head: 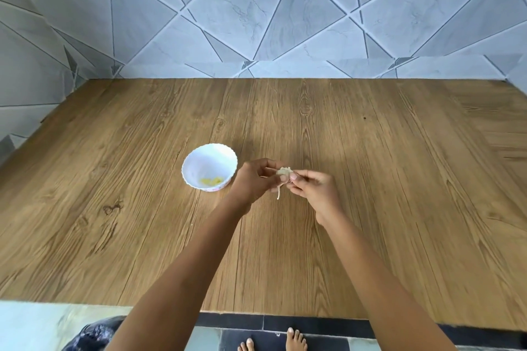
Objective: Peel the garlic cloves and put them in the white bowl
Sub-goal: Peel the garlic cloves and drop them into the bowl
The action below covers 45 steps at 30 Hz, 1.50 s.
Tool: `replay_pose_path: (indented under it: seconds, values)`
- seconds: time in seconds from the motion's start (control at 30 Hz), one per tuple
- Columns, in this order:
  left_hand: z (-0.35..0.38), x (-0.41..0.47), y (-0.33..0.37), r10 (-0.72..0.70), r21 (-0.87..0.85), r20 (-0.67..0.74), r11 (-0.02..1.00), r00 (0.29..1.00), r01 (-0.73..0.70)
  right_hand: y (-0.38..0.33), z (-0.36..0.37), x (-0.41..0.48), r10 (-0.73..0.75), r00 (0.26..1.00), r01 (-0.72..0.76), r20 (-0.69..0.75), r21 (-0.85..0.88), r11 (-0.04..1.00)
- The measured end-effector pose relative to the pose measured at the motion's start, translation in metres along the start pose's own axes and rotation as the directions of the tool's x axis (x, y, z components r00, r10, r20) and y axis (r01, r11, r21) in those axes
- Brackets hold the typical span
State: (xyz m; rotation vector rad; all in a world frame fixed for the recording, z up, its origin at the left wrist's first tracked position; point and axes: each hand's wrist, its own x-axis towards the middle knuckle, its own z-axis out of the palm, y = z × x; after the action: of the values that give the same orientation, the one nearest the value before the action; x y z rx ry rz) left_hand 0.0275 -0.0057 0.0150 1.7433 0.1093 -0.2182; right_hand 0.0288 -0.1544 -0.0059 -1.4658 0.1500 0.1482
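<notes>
I hold the garlic (284, 171) above the wooden table (370, 179), my left hand (252, 181) and right hand (310, 186) both pinching it — a stringy stem, I think, dangles below. The white bowl (209, 165) sits just left of my hands — some yellowish peeled cloves (211, 180) inside.

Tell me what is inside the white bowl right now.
Inside the white bowl lie a few yellowish peeled garlic pieces, at the bottom toward its near side. The count is too blurred to tell, and the near wall may hide a bit of the bottom.
</notes>
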Motion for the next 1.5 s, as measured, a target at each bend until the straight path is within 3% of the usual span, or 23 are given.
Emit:
replay_pose_path:
  seconds: [0.1,0.2,0.3,0.4,0.53,0.67,0.8,0.97,1.2,1.3,1.37,1.43,1.5]
  values:
    - [-0.003,0.001,-0.002,-0.014,-0.025,0.010,1.000,1.000,0.014,-0.001,-0.001,0.000,-0.007,1.000,0.007,0.013,-0.053,0.999]
    - [-0.004,0.006,-0.002,-0.016,0.005,-0.072,1.000,0.997,0.017,-0.002,-0.004,0.001,-0.029,0.999,0.027,-0.028,-0.078,0.997]
    - [-0.001,0.017,-0.001,0.073,0.231,-0.182,0.972,0.981,-0.029,-0.002,-0.009,-0.004,-0.071,0.995,0.062,-0.069,-0.131,0.989]
    - [0.006,0.026,-0.002,0.173,0.491,-0.172,0.869,0.970,-0.068,-0.001,-0.015,-0.012,-0.067,0.994,0.054,-0.083,-0.142,0.988]
    - [0.017,0.032,-0.009,0.213,0.559,-0.145,0.823,0.966,-0.098,0.003,-0.023,-0.018,-0.026,0.993,0.015,-0.117,-0.093,0.996]
    - [0.011,0.023,-0.009,0.274,0.598,-0.165,0.792,0.947,-0.125,0.003,-0.019,-0.025,0.016,0.998,-0.019,-0.061,-0.048,0.999]
    - [0.002,-0.015,-0.002,0.390,0.509,-0.182,0.823,0.903,-0.253,-0.001,-0.007,-0.040,0.070,0.998,-0.069,-0.008,0.056,0.996]
    - [-0.016,-0.071,-0.015,0.326,0.366,0.047,0.874,0.944,-0.320,0.002,0.016,-0.069,0.118,0.990,-0.125,0.072,0.087,0.988]
    - [-0.052,-0.108,-0.028,0.367,0.356,0.038,0.864,0.929,-0.356,0.013,0.057,-0.115,0.122,0.988,-0.128,0.096,0.059,0.990]
    - [-0.067,-0.122,-0.039,0.311,0.341,0.004,0.893,0.950,-0.294,0.019,0.064,-0.130,0.065,0.994,-0.057,0.082,-0.089,0.994]
    - [-0.077,-0.124,-0.045,0.228,0.358,-0.066,0.914,0.971,-0.191,0.029,0.062,-0.135,-0.096,0.994,0.111,0.058,-0.394,0.913]
    - [-0.085,-0.123,-0.048,0.139,0.347,-0.095,0.933,0.986,-0.098,0.042,0.058,-0.136,-0.273,0.958,0.256,0.084,-0.675,0.692]
    - [-0.087,-0.122,-0.046,0.098,0.333,-0.085,0.941,0.992,-0.064,0.055,0.055,-0.133,-0.352,0.922,0.324,0.159,-0.814,0.481]
